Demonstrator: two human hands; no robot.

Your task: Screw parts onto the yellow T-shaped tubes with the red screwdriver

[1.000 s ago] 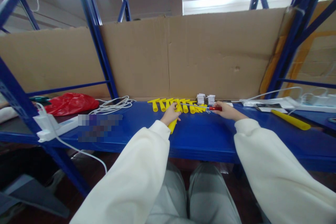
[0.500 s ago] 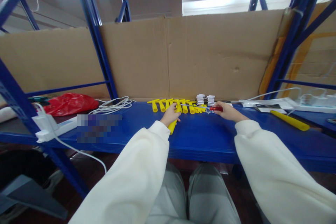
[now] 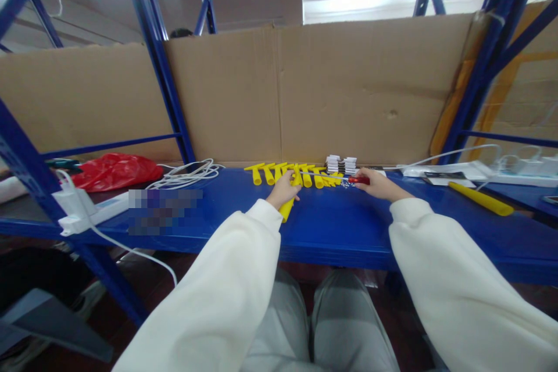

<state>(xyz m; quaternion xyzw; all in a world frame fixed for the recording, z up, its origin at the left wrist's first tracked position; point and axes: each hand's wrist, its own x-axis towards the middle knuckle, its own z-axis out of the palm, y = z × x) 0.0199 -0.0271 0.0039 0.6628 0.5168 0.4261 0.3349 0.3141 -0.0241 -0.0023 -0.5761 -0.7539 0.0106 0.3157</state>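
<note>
My left hand [image 3: 284, 190] is closed around a yellow tubular plastic piece [image 3: 286, 210], held tilted above the blue shelf. My right hand [image 3: 369, 182] grips the red handle of a screwdriver [image 3: 358, 180]. Its long thin shaft runs leftward, and the tip meets the upper part of the yellow piece; the exact contact point is too small to make out. Behind my hands lies a row of several like yellow pieces [image 3: 257, 176]. Small yellow parts [image 3: 333, 181] and tiny loose bits lie near the screwdriver shaft.
White-and-black stacked items [image 3: 341, 164] stand against the cardboard wall [image 3: 349, 93]. A yellow tube [image 3: 482, 199] lies at right near a power strip [image 3: 532, 174]. At left are a coiled white cable [image 3: 192, 174], a red plastic bag [image 3: 117, 172] and another power strip [image 3: 98, 213].
Both hands hold nearly the same position, with the screwdriver still against the yellow piece. The top of a head now shows above the cardboard at the left.
</note>
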